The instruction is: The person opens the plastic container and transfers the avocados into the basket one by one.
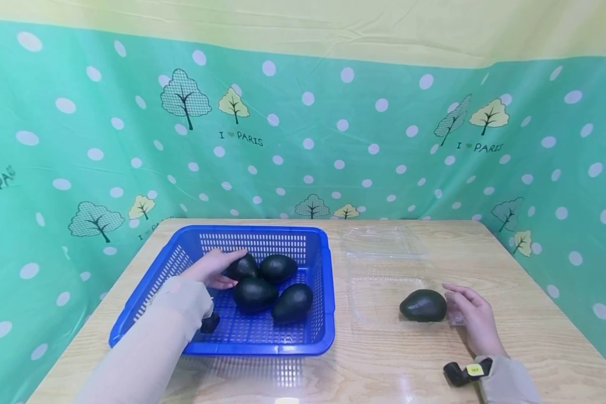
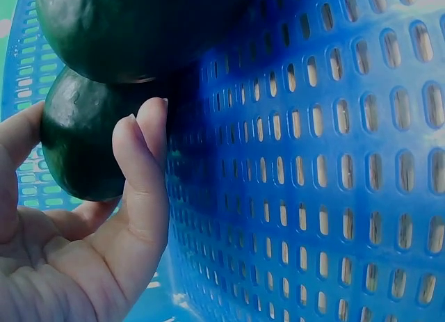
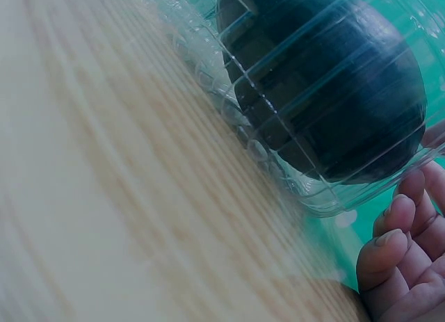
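Note:
Inside a blue plastic basket (image 1: pixel 328 303) lie several dark green avocados, among them one at the front right (image 1: pixel 293 303) and one in the middle (image 1: pixel 255 294). My left hand (image 1: pixel 217 269) reaches in and grips the back-left avocado (image 2: pixel 76 145), fingers on either side of it. A hinged clear plastic container (image 1: pixel 373 306) lies to the right with its lid (image 1: pixel 379 241) folded back. One avocado (image 1: pixel 423 306) sits at its right end. Beside that avocado, my right hand (image 1: pixel 472 317) holds the container's right rim, its fingertips (image 3: pixel 400 214) curled against the clear edge.
Basket and container stand side by side on a light wood-grain table (image 1: pixel 384 365). A green dotted curtain (image 1: pixel 303 123) with printed trees hangs behind and along both sides. The basket's slotted wall (image 2: pixel 313 162) rises around the avocados.

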The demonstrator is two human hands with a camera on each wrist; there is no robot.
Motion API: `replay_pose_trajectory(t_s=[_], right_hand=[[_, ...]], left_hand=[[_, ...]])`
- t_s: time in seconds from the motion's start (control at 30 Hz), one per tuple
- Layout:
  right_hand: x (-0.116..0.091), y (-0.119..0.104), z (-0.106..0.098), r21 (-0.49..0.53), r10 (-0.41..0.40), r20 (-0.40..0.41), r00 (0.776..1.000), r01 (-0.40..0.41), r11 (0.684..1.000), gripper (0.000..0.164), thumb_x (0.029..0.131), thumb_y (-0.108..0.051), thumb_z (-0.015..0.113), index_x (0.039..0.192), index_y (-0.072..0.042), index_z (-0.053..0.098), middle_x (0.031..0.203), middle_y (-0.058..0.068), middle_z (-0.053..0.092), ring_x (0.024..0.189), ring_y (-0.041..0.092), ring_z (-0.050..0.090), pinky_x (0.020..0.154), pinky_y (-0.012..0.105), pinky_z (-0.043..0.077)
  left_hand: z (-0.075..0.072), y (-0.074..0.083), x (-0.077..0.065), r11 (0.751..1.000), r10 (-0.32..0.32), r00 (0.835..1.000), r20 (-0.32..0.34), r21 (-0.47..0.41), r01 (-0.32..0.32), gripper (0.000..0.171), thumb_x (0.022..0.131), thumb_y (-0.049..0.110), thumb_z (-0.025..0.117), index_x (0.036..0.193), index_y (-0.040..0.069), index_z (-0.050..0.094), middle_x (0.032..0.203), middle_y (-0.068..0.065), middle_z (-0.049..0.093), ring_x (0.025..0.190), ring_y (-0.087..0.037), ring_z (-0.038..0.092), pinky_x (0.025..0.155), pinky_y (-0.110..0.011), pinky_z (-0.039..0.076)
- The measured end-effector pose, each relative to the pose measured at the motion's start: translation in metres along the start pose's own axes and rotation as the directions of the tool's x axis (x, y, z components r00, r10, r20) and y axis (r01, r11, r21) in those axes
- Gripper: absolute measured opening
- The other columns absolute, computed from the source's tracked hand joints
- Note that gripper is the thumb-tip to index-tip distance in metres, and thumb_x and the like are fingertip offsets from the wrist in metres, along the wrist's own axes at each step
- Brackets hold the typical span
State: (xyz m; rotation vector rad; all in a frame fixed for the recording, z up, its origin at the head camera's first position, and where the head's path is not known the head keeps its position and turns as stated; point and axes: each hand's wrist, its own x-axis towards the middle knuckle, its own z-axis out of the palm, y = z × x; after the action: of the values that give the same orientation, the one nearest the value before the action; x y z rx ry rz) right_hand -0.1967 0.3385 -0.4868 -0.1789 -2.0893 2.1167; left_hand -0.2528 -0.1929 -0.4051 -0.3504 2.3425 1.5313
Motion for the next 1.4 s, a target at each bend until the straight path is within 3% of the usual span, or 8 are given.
replay_pose_trajectory(t_s=[0.1, 0.33, 0.7, 0.87, 0.97, 1.13, 1.3, 1.4], right_hand=[[-0.001, 0.000, 0.000, 0.031, -0.012, 0.017, 1.000, 0.012, 0.999, 0.019, 0.099, -0.016, 0.060, 0.101, -0.031, 0.072, 0.067, -0.009, 0.056, 0.056, 0.006, 0.050, 0.051, 0.022, 0.047], [-0.001, 0.001, 0.000, 0.068, -0.031, 0.035, 0.999, 0.028, 0.997, 0.020, 0.099, -0.014, 0.060, 0.101, -0.029, 0.072, 0.067, -0.010, 0.056, 0.054, 0.004, 0.049, 0.049, 0.020, 0.046], [-0.002, 0.000, 0.002, 0.040, -0.020, 0.017, 1.000, 0.019, 0.999, 0.021, 0.098, -0.014, 0.060, 0.097, -0.032, 0.072, 0.070, -0.011, 0.061, 0.056, 0.004, 0.053, 0.050, 0.020, 0.048], [-0.003, 0.000, 0.002, 0.051, -0.026, 0.015, 1.000, 0.025, 0.998, 0.021, 0.098, -0.014, 0.060, 0.098, -0.030, 0.072, 0.067, -0.010, 0.057, 0.054, 0.004, 0.050, 0.049, 0.021, 0.046], [-0.003, 0.000, 0.001, 0.048, -0.029, 0.014, 0.999, 0.028, 0.998, 0.021, 0.098, -0.014, 0.060, 0.098, -0.030, 0.072, 0.066, -0.009, 0.057, 0.054, 0.004, 0.050, 0.049, 0.021, 0.046], [-0.002, 0.000, 0.001, 0.023, -0.021, 0.006, 1.000, 0.021, 1.000, 0.020, 0.098, -0.015, 0.060, 0.098, -0.031, 0.072, 0.067, -0.009, 0.059, 0.055, 0.005, 0.052, 0.049, 0.021, 0.047], [-0.001, 0.000, 0.001, 0.004, -0.012, 0.003, 1.000, 0.012, 1.000, 0.020, 0.099, -0.017, 0.059, 0.099, -0.032, 0.072, 0.069, -0.009, 0.060, 0.057, 0.005, 0.053, 0.050, 0.021, 0.047], [-0.001, 0.000, 0.001, -0.015, -0.013, -0.004, 1.000, 0.013, 1.000, 0.021, 0.099, -0.017, 0.058, 0.099, -0.033, 0.071, 0.071, -0.010, 0.062, 0.058, 0.005, 0.054, 0.051, 0.021, 0.048]], left_hand=[[0.000, 0.001, -0.002, 1.000, 0.010, 1.000, -0.001, 0.016, -0.010, 0.063, 0.099, 0.047, 0.052, 0.131, -0.004, 0.036, 0.123, -0.022, 0.051, 0.061, -0.013, 0.067, 0.061, -0.027, 0.059], [-0.001, 0.001, -0.003, 1.000, 0.015, 1.000, 0.008, 0.003, -0.015, 0.059, 0.099, 0.047, 0.051, 0.128, -0.003, 0.035, 0.109, -0.014, 0.056, 0.062, -0.014, 0.068, 0.060, -0.027, 0.058], [-0.005, 0.003, -0.006, 1.000, 0.003, 1.000, 0.030, 0.029, -0.004, 0.079, 0.096, 0.053, 0.054, 0.139, -0.006, 0.025, 0.131, -0.024, 0.042, 0.065, -0.015, 0.070, 0.065, -0.029, 0.060], [-0.006, 0.007, -0.012, 0.992, 0.050, 0.998, -0.032, 0.116, -0.046, 0.072, 0.098, 0.048, 0.054, 0.137, -0.008, 0.032, 0.136, -0.027, 0.038, 0.072, -0.018, 0.070, 0.067, -0.034, 0.061], [-0.006, 0.008, -0.012, 0.982, 0.081, 0.992, -0.096, 0.181, -0.062, 0.055, 0.098, 0.045, 0.055, 0.117, -0.005, 0.045, 0.120, -0.024, 0.048, 0.073, -0.020, 0.069, 0.067, -0.035, 0.061], [-0.009, 0.009, -0.010, 0.974, 0.108, 0.980, -0.165, 0.214, -0.072, 0.042, 0.096, 0.043, 0.058, 0.099, 0.003, 0.048, 0.096, -0.013, 0.051, 0.065, -0.015, 0.065, 0.064, -0.033, 0.061], [-0.011, 0.012, -0.009, 0.973, 0.135, 0.973, -0.187, 0.213, -0.094, 0.043, 0.097, 0.040, 0.057, 0.112, -0.001, 0.053, 0.099, -0.013, 0.055, 0.064, -0.012, 0.061, 0.066, -0.032, 0.061], [-0.010, 0.014, -0.008, 0.970, 0.143, 0.972, -0.185, 0.220, -0.100, 0.050, 0.098, 0.041, 0.056, 0.122, -0.003, 0.052, 0.113, -0.018, 0.055, 0.069, -0.012, 0.062, 0.068, -0.031, 0.061]])
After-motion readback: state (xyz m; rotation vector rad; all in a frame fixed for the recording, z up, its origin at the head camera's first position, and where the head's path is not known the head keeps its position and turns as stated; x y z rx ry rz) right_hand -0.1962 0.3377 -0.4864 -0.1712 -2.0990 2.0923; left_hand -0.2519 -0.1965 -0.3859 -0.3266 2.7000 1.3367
